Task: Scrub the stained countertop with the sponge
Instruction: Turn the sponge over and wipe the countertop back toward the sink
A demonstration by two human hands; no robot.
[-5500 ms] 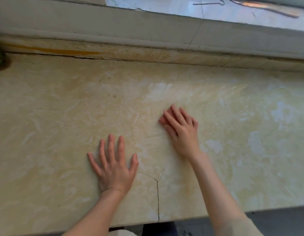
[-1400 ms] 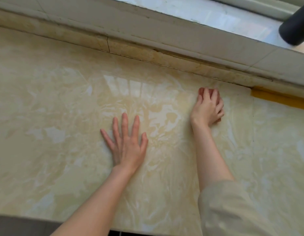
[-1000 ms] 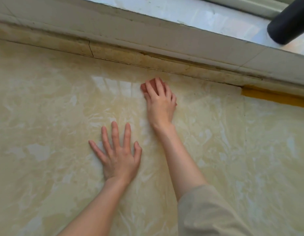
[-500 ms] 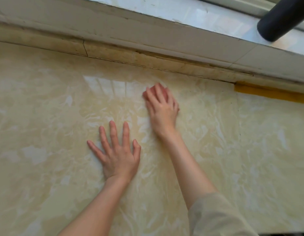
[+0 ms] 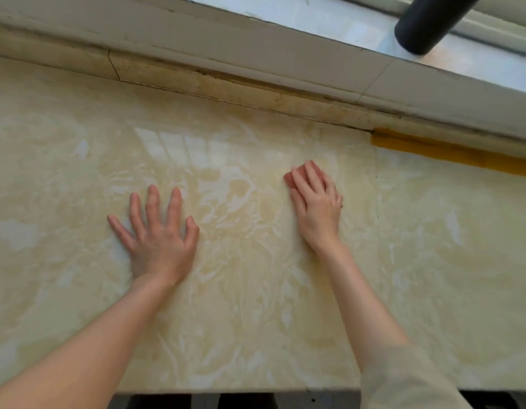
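Observation:
The cream marbled countertop [image 5: 255, 320] fills the view, glossy and wet-looking at its middle. My right hand [image 5: 316, 206] lies flat on a reddish-pink sponge [image 5: 295, 174], pressing it onto the counter; only the sponge's far-left corner shows past my fingertips. My left hand [image 5: 157, 236] rests palm-down with its fingers spread on the counter, to the left of the sponge and a little nearer to me, holding nothing.
A stained raised ledge [image 5: 226, 84] runs along the back of the counter below a grey window sill [image 5: 314, 51]. A yellow strip [image 5: 450, 152] lies along the back edge at the right. A dark cylinder [image 5: 426, 22] stands on the sill at the upper right. The counter's front edge [image 5: 241, 391] is near me.
My right hand has slid the sponge to the right and nearer to me, away from the back ledge. My left hand has stayed flat on the counter.

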